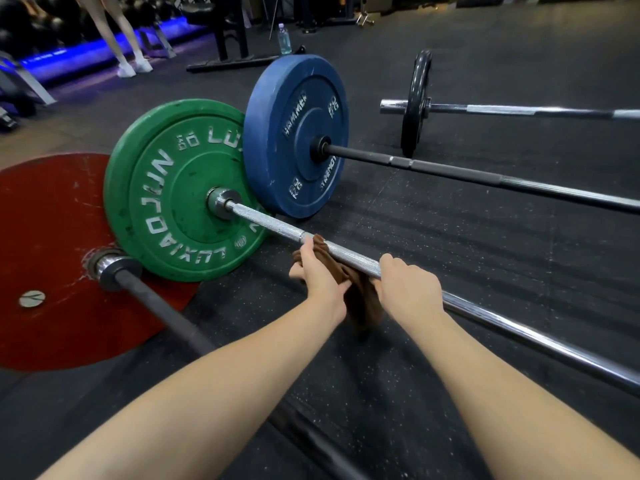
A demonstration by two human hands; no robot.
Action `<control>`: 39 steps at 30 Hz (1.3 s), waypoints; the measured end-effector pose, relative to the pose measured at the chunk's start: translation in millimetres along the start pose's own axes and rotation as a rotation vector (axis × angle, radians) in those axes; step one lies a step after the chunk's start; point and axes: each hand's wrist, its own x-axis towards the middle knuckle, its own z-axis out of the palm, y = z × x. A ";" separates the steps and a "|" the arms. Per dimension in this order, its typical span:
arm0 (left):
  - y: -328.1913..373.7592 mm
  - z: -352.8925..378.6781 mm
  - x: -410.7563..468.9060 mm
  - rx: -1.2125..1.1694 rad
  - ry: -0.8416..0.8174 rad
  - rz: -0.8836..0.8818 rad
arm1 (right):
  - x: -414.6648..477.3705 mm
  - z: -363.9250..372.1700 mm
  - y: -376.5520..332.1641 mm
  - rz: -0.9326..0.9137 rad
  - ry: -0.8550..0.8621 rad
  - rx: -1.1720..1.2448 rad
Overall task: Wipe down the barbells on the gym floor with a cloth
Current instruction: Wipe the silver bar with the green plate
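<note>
Several barbells lie side by side on the black rubber floor. A silver bar runs from the green plate toward the right. My left hand holds a brown cloth against this bar, fingers curled over the top of the cloth. My right hand grips the same bar just to the right, and the cloth hangs down between the two hands. A black bar carries the blue plate. Another dark bar with the red plate lies nearest me.
A chrome bar with a small black plate lies farthest back on the right. A water bottle stands by a black rack base. A person's legs stand at the top left near a blue-lit platform.
</note>
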 end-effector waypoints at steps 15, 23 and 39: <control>19.6 8.4 6.2 -0.069 0.004 0.053 | -0.7 -8.6 0.7 -0.015 -0.059 -0.007; 6.4 -1.7 -6.6 -0.006 -0.040 0.011 | -14.2 -48.4 42.3 0.006 -0.392 0.058; -0.7 19.3 -15.2 -0.033 0.056 0.048 | -88.4 -45.8 123.0 0.366 -0.242 -0.078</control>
